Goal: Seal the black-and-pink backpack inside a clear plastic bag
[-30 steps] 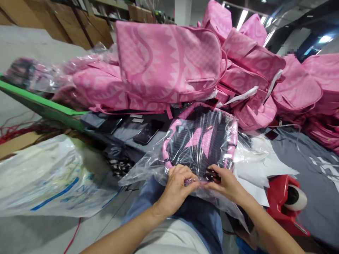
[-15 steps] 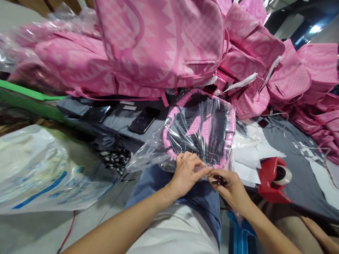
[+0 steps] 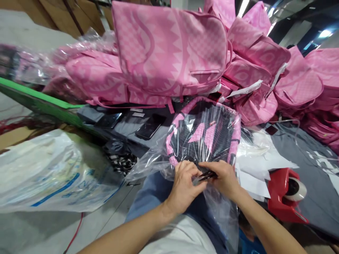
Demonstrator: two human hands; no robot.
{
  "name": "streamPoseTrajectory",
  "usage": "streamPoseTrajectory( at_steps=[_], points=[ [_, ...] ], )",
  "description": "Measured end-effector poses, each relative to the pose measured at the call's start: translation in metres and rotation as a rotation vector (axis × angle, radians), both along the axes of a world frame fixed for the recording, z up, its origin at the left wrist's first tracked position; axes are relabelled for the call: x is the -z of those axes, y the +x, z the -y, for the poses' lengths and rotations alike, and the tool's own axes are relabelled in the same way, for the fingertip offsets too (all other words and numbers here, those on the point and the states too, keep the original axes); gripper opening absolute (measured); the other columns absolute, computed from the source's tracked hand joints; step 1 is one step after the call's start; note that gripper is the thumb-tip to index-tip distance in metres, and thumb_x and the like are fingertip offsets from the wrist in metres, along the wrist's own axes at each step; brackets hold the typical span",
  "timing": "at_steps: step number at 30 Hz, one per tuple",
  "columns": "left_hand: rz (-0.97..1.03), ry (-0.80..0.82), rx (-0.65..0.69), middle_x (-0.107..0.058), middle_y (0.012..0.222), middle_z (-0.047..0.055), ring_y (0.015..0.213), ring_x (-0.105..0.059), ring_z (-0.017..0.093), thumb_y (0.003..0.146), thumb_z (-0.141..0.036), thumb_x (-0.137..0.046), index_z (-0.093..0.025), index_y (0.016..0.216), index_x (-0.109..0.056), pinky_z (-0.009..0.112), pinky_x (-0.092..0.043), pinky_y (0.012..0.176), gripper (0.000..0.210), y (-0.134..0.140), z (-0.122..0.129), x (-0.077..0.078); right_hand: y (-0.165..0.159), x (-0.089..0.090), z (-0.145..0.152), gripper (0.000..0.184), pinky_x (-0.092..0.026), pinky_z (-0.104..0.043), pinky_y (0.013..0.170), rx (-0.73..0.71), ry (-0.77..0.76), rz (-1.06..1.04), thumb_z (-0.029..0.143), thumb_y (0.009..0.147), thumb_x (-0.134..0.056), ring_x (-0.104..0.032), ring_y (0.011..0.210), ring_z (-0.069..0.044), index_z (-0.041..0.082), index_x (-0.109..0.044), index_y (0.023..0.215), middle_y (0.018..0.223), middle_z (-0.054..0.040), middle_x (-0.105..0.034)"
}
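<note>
A black bag with pink trim [image 3: 203, 137] lies at the table edge against my lap, inside a clear plastic bag [image 3: 150, 160]. My left hand [image 3: 185, 181] pinches the plastic along the near edge of the packed bag. Beside it, my right hand [image 3: 221, 178] grips small dark thread snips [image 3: 208, 175], whose tips point toward my left fingers at the plastic. Loose plastic hangs below my right hand over my lap.
Pink patterned backpacks [image 3: 169, 49] are piled along the back and right. Two phones, one a black phone [image 3: 150, 126], lie left of the packed bag. A red tape dispenser [image 3: 282, 194] and white papers [image 3: 255, 180] are right. A large white sack [image 3: 53, 169] stands left.
My right hand has moved up and left with the snips, over the plastic. Loose plastic now hangs down on the right. The view has shifted, so the scene appears lower and further right.
</note>
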State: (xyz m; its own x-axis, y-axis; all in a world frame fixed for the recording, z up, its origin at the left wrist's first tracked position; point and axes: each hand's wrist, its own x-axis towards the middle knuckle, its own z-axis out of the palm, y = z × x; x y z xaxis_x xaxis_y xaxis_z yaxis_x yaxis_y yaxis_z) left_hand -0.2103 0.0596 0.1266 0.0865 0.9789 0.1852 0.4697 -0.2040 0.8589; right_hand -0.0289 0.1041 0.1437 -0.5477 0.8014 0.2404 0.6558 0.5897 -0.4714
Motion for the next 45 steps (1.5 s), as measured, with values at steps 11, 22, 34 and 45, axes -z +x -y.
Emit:
streamPoseTrajectory(
  at_steps=[11, 22, 34, 45],
  points=[
    [-0.033, 0.135, 0.035, -0.070, 0.098, -0.001, 0.104, -0.055, 0.023, 0.087, -0.018, -0.073, -0.023, 0.081, -0.066, 0.041, -0.035, 0.095, 0.011, -0.007, 0.009, 0.010, 0.005, -0.020, 0.013, 0.047, -0.046, -0.026, 0.059, 0.142, -0.382, -0.341, 0.024, 0.079, -0.066, -0.060, 0.064, -0.016, 0.027, -0.060, 0.125, 0.080, 0.0016, -0.065],
    [0.074, 0.129, 0.043, -0.078, 0.108, -0.003, 0.114, -0.057, 0.026, 0.085, -0.024, -0.080, -0.023, 0.073, -0.067, 0.047, -0.031, 0.102, 0.018, -0.009, 0.007, 0.015, 0.028, -0.051, 0.065, 0.035, -0.043, -0.026, 0.052, 0.161, -0.382, -0.041, 0.051, 0.102, -0.045, -0.055, 0.056, -0.018, 0.024, -0.067, 0.103, 0.068, -0.0025, -0.063],
    [0.108, 0.124, 0.028, -0.078, 0.105, -0.003, 0.116, -0.057, 0.028, 0.081, -0.018, -0.082, -0.025, 0.071, -0.069, 0.051, -0.035, 0.101, 0.018, -0.009, 0.007, 0.016, 0.015, -0.036, 0.047, 0.069, -0.037, -0.027, 0.062, 0.248, -0.855, -0.090, 0.084, 0.089, -0.039, -0.044, 0.067, -0.017, 0.020, -0.060, 0.081, 0.070, 0.0006, -0.046],
    [0.134, 0.117, 0.038, -0.077, 0.109, -0.002, 0.119, -0.055, 0.028, 0.080, -0.017, -0.083, -0.026, 0.070, -0.072, 0.055, -0.033, 0.105, 0.017, -0.010, 0.007, 0.018, 0.001, -0.028, 0.035, 0.070, -0.020, -0.027, 0.053, 0.206, -0.958, -0.182, 0.088, 0.085, -0.043, -0.025, 0.057, -0.012, 0.019, -0.053, 0.077, 0.061, 0.0062, -0.028]
  ],
)
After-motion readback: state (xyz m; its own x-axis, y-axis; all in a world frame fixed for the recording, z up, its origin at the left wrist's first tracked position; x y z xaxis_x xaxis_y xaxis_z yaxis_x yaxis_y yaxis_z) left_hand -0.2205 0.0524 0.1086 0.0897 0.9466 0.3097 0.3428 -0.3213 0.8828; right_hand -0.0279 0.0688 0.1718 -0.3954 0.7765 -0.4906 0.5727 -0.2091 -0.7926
